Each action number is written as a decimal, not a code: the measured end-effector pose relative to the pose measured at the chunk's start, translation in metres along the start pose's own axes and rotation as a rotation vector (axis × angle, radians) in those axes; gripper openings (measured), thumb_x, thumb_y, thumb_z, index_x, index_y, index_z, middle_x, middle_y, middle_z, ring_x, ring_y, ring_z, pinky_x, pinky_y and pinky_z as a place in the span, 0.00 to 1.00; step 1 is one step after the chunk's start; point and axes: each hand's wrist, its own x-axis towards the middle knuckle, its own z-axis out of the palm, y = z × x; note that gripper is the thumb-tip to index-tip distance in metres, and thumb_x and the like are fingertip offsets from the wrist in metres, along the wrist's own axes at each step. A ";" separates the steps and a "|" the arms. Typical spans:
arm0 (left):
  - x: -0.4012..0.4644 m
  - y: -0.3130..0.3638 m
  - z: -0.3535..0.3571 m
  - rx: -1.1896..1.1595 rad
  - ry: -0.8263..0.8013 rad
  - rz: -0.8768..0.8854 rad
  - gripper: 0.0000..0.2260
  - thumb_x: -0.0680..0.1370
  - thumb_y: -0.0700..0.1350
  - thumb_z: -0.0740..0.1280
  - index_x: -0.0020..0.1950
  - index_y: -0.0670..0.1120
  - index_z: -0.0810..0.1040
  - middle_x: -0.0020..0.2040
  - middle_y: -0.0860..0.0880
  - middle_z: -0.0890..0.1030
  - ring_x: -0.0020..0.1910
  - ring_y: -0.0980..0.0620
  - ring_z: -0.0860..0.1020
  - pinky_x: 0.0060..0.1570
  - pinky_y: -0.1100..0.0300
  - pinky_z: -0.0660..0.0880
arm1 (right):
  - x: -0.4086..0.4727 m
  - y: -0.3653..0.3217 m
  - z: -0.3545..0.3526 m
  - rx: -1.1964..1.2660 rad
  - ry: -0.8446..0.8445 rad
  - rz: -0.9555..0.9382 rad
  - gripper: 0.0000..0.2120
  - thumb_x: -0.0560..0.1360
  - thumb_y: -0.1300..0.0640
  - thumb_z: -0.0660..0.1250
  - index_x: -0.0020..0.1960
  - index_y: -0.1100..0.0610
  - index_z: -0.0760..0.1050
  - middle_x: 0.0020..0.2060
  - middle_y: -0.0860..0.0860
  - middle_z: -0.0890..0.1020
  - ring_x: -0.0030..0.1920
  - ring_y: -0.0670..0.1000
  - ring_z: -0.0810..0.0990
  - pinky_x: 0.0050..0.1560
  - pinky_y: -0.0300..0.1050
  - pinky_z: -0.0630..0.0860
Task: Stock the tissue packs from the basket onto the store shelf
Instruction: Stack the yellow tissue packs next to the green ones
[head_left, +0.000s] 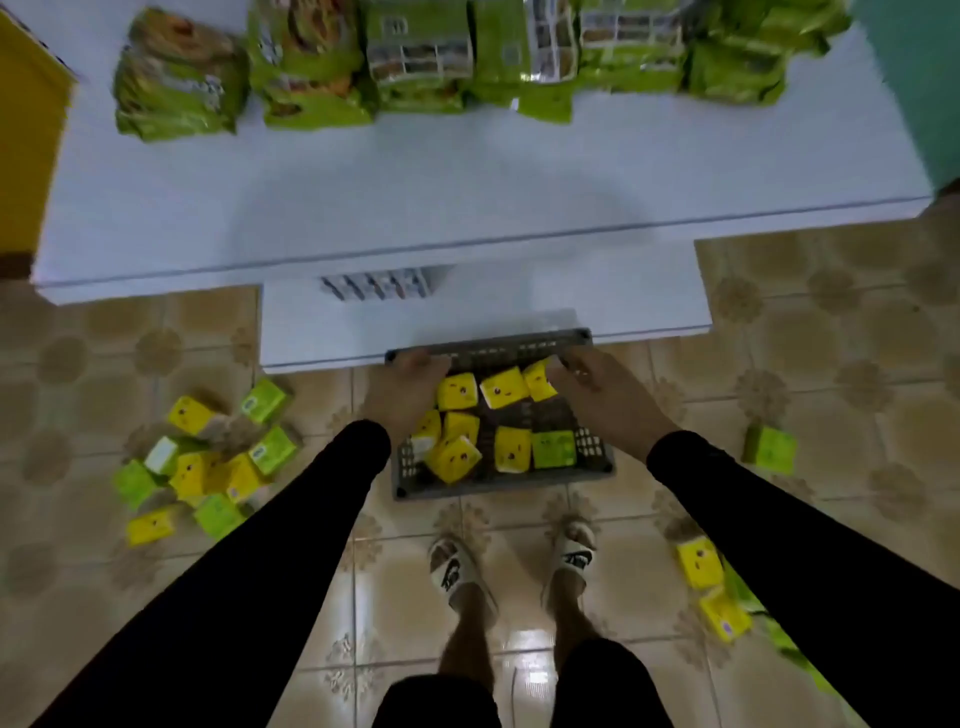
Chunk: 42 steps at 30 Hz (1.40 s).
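- Both hands, left (410, 387) and right (597, 387), gripping basket (498, 486) rims.
- Packs (503, 387) inside, unshelved.
- Next: raise level to shelf (363, 208).

A grey slatted basket (498, 480) sits against the white shelf (467, 218), holding jumbled yellow tissue packs (503, 388) and one green tissue pack (554, 449).

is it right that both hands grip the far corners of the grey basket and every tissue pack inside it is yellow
Not quite. The head view shows the left hand and right hand gripping the far corners of the grey basket, but not every tissue pack inside is yellow: one green pack lies near its right side among the yellow packs.
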 end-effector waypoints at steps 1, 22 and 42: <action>0.015 -0.022 0.012 0.002 0.005 -0.054 0.22 0.79 0.57 0.64 0.69 0.46 0.72 0.67 0.47 0.74 0.62 0.48 0.74 0.54 0.57 0.67 | 0.013 0.019 0.015 0.006 -0.032 0.050 0.26 0.79 0.36 0.57 0.66 0.54 0.69 0.56 0.47 0.75 0.54 0.49 0.76 0.53 0.46 0.68; 0.324 -0.431 0.200 -0.508 0.288 -0.697 0.23 0.81 0.51 0.61 0.73 0.42 0.68 0.71 0.41 0.71 0.67 0.40 0.72 0.65 0.49 0.70 | 0.318 0.314 0.401 0.134 -0.433 0.339 0.31 0.82 0.43 0.58 0.79 0.56 0.55 0.78 0.53 0.60 0.75 0.57 0.64 0.69 0.50 0.65; 0.103 -0.074 0.052 -0.404 0.252 -0.006 0.17 0.78 0.53 0.66 0.63 0.47 0.67 0.53 0.49 0.74 0.50 0.47 0.75 0.48 0.51 0.71 | 0.124 0.030 0.111 0.376 0.025 -0.044 0.14 0.83 0.51 0.60 0.62 0.58 0.75 0.56 0.60 0.79 0.59 0.63 0.75 0.61 0.60 0.72</action>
